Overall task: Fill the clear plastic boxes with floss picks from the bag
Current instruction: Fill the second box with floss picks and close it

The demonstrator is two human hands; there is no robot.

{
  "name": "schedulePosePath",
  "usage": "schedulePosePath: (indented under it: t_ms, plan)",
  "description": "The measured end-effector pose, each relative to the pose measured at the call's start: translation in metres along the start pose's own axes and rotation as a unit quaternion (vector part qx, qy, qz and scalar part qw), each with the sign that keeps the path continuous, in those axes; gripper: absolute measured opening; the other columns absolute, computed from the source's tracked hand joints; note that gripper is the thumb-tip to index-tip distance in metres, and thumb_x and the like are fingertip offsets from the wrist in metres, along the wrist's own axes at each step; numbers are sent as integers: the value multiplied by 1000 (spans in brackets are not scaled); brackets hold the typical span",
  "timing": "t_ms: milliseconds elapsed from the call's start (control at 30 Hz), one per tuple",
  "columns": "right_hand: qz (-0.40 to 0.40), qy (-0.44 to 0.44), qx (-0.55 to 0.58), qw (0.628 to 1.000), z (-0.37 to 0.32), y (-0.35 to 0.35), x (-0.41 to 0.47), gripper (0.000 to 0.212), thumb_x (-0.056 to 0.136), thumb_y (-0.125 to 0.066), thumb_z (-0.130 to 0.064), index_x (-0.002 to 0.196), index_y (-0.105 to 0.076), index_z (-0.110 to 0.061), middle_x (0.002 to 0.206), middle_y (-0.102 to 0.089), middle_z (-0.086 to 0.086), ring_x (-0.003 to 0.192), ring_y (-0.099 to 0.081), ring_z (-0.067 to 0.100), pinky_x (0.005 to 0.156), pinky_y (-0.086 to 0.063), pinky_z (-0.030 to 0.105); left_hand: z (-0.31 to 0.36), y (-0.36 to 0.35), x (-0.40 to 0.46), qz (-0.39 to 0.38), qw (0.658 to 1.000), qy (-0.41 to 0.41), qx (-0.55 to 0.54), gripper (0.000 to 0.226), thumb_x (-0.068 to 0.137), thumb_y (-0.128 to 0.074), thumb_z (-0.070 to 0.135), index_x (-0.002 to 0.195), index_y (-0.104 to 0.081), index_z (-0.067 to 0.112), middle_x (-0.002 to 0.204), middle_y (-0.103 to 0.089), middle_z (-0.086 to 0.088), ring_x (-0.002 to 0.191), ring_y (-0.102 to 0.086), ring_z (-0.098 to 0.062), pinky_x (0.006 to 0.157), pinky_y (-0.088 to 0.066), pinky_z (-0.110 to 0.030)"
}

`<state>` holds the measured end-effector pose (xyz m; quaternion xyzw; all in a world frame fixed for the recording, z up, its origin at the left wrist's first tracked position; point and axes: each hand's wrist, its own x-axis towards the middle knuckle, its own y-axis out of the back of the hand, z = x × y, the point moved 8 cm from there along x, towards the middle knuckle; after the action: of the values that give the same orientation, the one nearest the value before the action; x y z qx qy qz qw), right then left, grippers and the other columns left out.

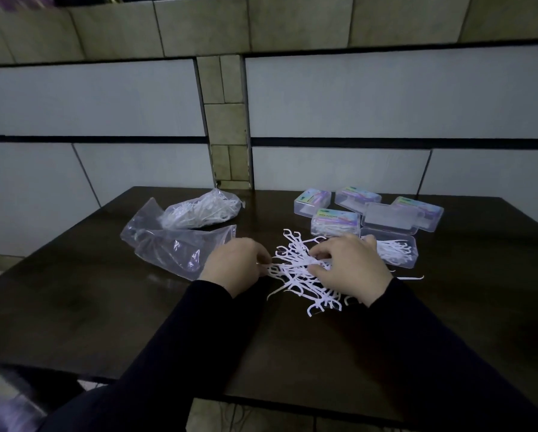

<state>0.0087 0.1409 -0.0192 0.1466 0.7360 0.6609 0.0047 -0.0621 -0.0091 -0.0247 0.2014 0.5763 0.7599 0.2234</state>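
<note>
Bag (199, 210) far left on tabletop (105, 307), part full. We judge gathering step: left hand (235, 266) pinches, right hand (352, 269) pinches loose floss picks (295, 275). Next: carry bundle right into open box (395, 251).

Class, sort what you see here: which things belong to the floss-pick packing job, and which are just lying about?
Belongs to the job:
loose floss picks
bag of picks
open box
labelled boxes
left hand
right hand

Just lying about:
empty plastic bag
</note>
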Motion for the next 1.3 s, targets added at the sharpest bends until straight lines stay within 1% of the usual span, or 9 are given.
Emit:
schedulePosePath:
  t_ms: [67,167,300,367,467,600,800,1000,1300]
  plan:
    - [5,-4,9,1000,6,6,-2,38,90,-52,-53,123,-60,-36,115,-64,-14,116,-46,15,97,-26,42,8,-1,1,11,1000,-18,7,24,90,-64,26,113,-68,29,119,-63,7,105,-58,-12,92,-49,-28]
    - [-5,-12,-15,1000,13,12,-4,43,90,-51,-57,126,-58,-36,123,-61,-11,123,-42,15,98,-26,43,15,-6,3,-3,999,-44,-9,38,90,-63,19,126,-60,30,133,-49,9,114,-53,-12,99,-45,-31]
    - [-72,-27,-58,995,24,6,-9,67,78,-55,-73,133,-51,-36,133,-54,-6,127,-38,19,102,-26,46,22,-12,3,-43,996,-72,-19,46,90,-63,21,133,-53,33,141,-44,14,123,-48,-10,105,-40,-31]
    - [-87,-30,-53,994,26,4,-11,72,74,-60,-72,135,-51,-34,134,-53,-5,128,-39,20,104,-24,47,22,-15,4,-54,996,-65,-4,48,89,-64,24,134,-52,33,142,-44,13,124,-48,-12,105,-40,-32]
    - [-73,-30,-34,996,28,6,-10,58,80,-64,-60,131,-55,-34,128,-58,-7,125,-42,18,101,-25,44,22,-13,7,-47,997,-56,4,45,90,-64,23,133,-54,32,138,-48,9,122,-49,-13,104,-41,-34]
    - [-61,-34,-13,997,29,6,-11,32,85,-65,-47,115,-65,-35,120,-62,-9,121,-44,18,100,-25,44,25,-14,7,-40,997,-52,32,40,93,-58,23,133,-54,27,135,-49,4,121,-50,-16,102,-42,-32]
    - [-42,-46,-10,998,31,9,-10,20,86,-66,-44,103,-67,-35,110,-63,-8,117,-45,17,99,-26,42,30,-9,6,1,997,-57,58,27,93,-59,30,119,-65,29,122,-56,4,110,-54,-16,90,-48,-30]
    - [-48,-55,-17,997,34,9,-8,22,86,-67,-42,108,-69,-35,113,-66,-9,114,-51,17,103,-26,44,28,-1,5,73,992,-62,85,18,93,-59,32,106,-70,30,112,-64,7,104,-50,-17,83,-48,-30]
    - [-6,-42,3,999,40,20,-6,28,89,-60,-47,113,-68,-35,120,-65,-12,116,-51,13,98,-27,40,25,16,4,161,983,-54,66,22,94,-55,38,107,-69,26,108,-63,6,98,-48,-17,77,-40,-26]
